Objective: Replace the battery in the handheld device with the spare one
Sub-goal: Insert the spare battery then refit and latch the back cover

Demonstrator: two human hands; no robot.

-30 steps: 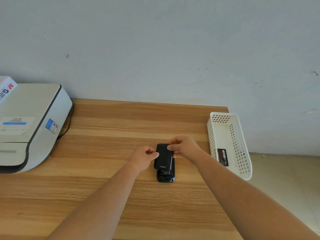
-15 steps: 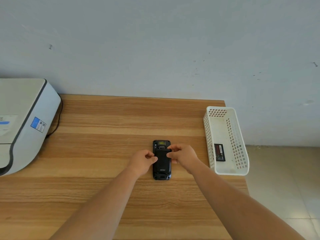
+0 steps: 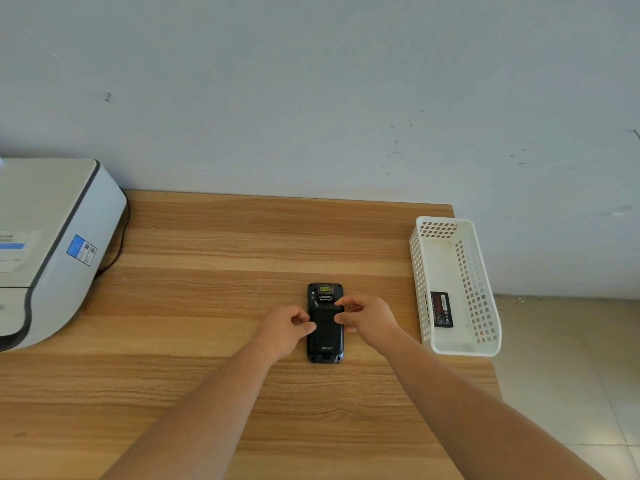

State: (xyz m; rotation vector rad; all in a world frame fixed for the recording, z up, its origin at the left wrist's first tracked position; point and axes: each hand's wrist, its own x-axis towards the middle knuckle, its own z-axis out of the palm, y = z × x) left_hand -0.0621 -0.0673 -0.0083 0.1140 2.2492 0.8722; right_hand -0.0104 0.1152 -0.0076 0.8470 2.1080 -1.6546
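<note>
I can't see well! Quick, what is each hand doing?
Left hand: fingers curled, thumb touching the black device's left edge.
Right hand: fingertips pinching the device's back cover.

Black handheld device (image 3: 325, 336) face-down on table, battery (image 3: 441, 309) in basket

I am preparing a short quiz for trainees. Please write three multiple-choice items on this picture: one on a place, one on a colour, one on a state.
1. Where does the loose battery lie?
A. in the basket
B. on the printer
C. under the device

2. What colour is the basket?
A. blue
B. white
C. black

3. How does the handheld device lie?
A. screen up
B. on its edge
C. back up

Key: 1 A, it shows on the basket floor; 2 B, its mesh walls are white; 3 C, the back cover faces up between left hand and right hand.
</note>
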